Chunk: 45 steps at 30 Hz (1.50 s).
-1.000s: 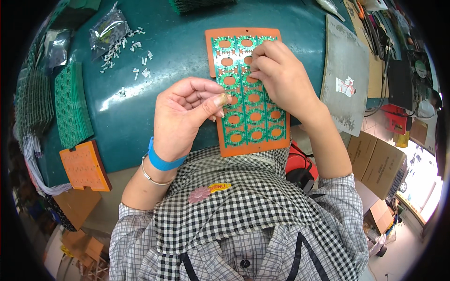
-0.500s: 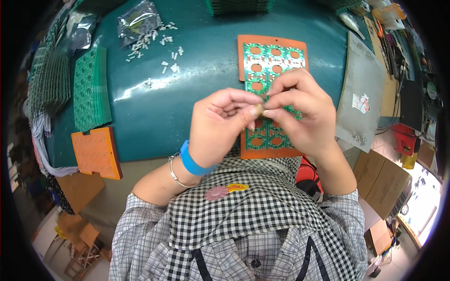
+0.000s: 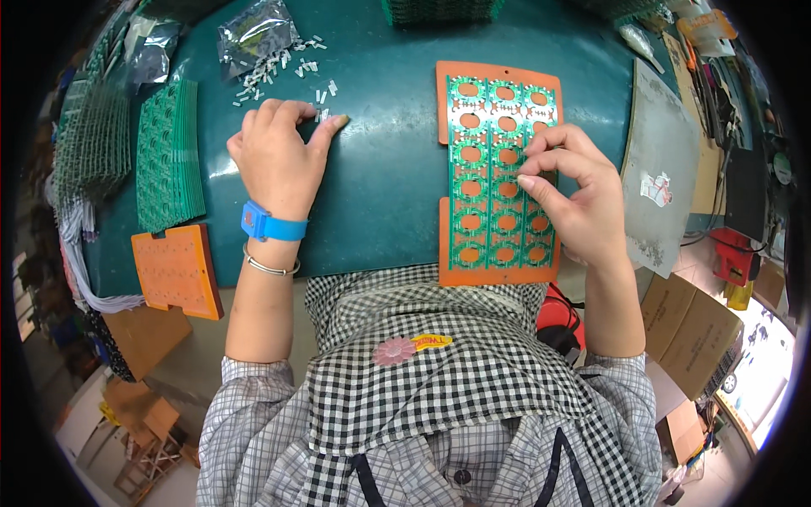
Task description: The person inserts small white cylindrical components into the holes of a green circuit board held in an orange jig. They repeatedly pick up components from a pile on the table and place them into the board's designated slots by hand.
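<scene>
My left hand is over the green mat, its fingertips by several small white parts. Its thumb is stretched away from the curled fingers, and I see nothing held. A blue strap and a bangle circle that wrist. Over the right side of a green circuit board panel hangs my right hand, thumb and fingers drawn into a pinch; anything between the tips is too small to make out. The panel, with rows of oval cutouts, lies on an orange fixture plate at the table's near edge.
Stacked green boards stand at the left, behind another orange plate. More small white parts spill from a clear bag at the far left. A grey sheet lies at the right; a cardboard box is below the table.
My hands, together over the panel before, have come apart. The left moved left and away from me to the loose white parts. My right hand stays over the panel, slightly to the right.
</scene>
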Motion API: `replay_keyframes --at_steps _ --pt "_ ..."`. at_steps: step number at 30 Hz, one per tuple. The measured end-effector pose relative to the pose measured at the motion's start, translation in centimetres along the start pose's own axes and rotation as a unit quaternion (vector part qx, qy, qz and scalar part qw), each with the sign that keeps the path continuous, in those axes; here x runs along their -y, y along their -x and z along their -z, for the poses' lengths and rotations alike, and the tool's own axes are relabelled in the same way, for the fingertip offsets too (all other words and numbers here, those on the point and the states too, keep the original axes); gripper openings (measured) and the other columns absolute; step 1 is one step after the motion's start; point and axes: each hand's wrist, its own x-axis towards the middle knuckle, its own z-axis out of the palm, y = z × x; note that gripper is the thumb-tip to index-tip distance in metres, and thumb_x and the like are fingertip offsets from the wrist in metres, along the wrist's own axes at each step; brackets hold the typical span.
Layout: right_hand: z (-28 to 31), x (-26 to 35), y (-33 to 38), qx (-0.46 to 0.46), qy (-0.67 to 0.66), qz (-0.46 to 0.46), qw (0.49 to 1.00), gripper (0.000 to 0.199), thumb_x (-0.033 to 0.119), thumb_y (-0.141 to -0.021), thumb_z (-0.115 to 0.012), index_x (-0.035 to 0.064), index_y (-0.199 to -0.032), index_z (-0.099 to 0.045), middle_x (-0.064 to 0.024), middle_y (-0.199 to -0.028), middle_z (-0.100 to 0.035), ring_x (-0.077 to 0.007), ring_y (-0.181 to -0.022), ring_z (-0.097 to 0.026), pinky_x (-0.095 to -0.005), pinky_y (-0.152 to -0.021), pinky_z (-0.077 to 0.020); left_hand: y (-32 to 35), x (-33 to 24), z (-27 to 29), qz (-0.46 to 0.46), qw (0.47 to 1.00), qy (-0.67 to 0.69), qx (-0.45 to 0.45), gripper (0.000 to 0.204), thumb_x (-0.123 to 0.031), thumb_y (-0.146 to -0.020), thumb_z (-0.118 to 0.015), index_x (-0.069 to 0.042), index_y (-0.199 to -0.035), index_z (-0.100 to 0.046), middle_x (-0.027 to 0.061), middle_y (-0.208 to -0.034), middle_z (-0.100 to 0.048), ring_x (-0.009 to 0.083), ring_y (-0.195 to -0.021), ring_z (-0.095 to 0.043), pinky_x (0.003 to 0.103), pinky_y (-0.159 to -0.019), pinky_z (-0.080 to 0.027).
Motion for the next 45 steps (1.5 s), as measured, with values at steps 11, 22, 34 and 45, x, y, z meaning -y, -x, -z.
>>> replay_keyframes --at_steps 11,22,34,45 --pt "-0.2 -0.7 0.4 0.037 0.09 0.049 0.994 0.012 -0.008 -0.073 -0.073 -0.0004 -0.078 -0.065 -0.0067 -0.098 -0.062 -0.027 -0.097 -0.062 -0.0377 -0.081 -0.0521 -0.3 0.4 -1.1 -0.025 0.987 0.138 0.081 0.008 -0.005 -0.089 -0.071 0.0 -0.094 -0.066 0.0078 -0.08 -0.064 0.0176 -0.069 -0.061 0.03 -0.065 -0.049" --pt "-0.3 -2.0 0.3 -0.01 0.092 0.02 0.995 0.013 -0.008 -0.074 -0.074 -0.0018 -0.081 -0.065 -0.0074 -0.098 -0.061 -0.0245 -0.092 -0.061 -0.0352 -0.079 -0.051 0.9 -4.9 1.6 0.2 0.8 0.529 0.2 0.013 -0.003 -0.094 -0.07 0.004 -0.105 -0.068 0.0045 -0.092 -0.069 0.0088 -0.08 -0.062 0.023 -0.074 -0.052" --pt "-0.8 -2.1 0.0 -0.015 0.128 0.054 0.99 0.013 -0.008 -0.076 -0.074 -0.0035 -0.085 -0.065 -0.0079 -0.096 -0.061 -0.0238 -0.089 -0.063 -0.0337 -0.076 -0.0521 2.7 -7.0 1.6 0.199 0.687 0.644 0.271 0.018 -0.003 -0.095 -0.068 0.005 -0.112 -0.069 0.0053 -0.097 -0.071 0.0084 -0.082 -0.064 0.023 -0.074 -0.054" --pt "-1.8 -1.4 0.4 -0.054 0.142 0.111 0.982 0.014 -0.012 -0.076 -0.068 -0.0062 -0.086 -0.061 -0.0104 -0.093 -0.061 -0.0262 -0.084 -0.073 -0.034 -0.065 -0.0583 3.2 -8.7 2.2 0.225 0.649 0.675 0.268 0.021 -0.002 -0.094 -0.069 0.004 -0.113 -0.065 0.009 -0.096 -0.072 0.0117 -0.083 -0.067 0.024 -0.074 -0.056"
